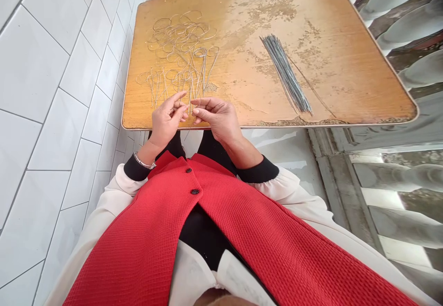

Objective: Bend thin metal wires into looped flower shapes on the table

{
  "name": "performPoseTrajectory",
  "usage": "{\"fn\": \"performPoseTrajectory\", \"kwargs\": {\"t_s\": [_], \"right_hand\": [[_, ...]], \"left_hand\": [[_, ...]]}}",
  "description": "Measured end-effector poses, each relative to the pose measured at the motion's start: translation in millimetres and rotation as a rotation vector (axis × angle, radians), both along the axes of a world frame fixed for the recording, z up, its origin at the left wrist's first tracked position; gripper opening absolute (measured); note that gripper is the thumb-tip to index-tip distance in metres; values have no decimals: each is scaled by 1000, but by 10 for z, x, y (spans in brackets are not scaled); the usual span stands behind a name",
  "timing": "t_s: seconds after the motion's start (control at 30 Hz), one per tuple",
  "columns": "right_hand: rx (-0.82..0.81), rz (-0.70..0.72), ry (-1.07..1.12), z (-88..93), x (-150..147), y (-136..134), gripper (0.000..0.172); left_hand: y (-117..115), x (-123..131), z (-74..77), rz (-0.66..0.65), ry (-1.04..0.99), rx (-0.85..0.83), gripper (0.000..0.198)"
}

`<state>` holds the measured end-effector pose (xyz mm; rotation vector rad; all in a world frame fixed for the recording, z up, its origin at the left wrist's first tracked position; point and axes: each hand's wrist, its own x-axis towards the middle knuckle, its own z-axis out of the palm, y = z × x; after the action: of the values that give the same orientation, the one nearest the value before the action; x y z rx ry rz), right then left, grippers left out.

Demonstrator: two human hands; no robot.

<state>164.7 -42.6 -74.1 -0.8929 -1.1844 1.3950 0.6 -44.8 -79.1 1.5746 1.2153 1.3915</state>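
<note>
The left hand [168, 120] curls, its fingertips pinching a thin silver wire [190, 104] over the near edge of a worn, orange-brown wooden tabletop [346, 89]. Just ahead of it lies a loose tangle of bent silver wire loops [176, 52]. The right hand [216, 119] pinches the same wire from beside it, and a straight bundle of thin grey metal rods [286, 73] lies well to its right.

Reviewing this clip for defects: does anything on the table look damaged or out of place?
Yes. The wooden tabletop is badly worn, its finish blotched and flaking along the near edge. The bent wires also lie in a loose tangle, unlike the neat straight wire bundle.
</note>
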Motion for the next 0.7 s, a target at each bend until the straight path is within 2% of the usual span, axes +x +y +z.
{"fn": "performPoseTrajectory", "kwargs": {"t_s": [0.27, 0.57, 0.7], "right_hand": [[-88, 74, 22, 0, 25, -48, 38], [-144, 42, 21, 35, 12, -37, 31], [-122, 12, -9, 50, 34, -24, 26]], "left_hand": [[-6, -7, 148, 51, -128, -186, 24], [-80, 21, 188, -33, -187, -287, 29], [-68, -15, 247, -7, -175, -332, 37]]}}
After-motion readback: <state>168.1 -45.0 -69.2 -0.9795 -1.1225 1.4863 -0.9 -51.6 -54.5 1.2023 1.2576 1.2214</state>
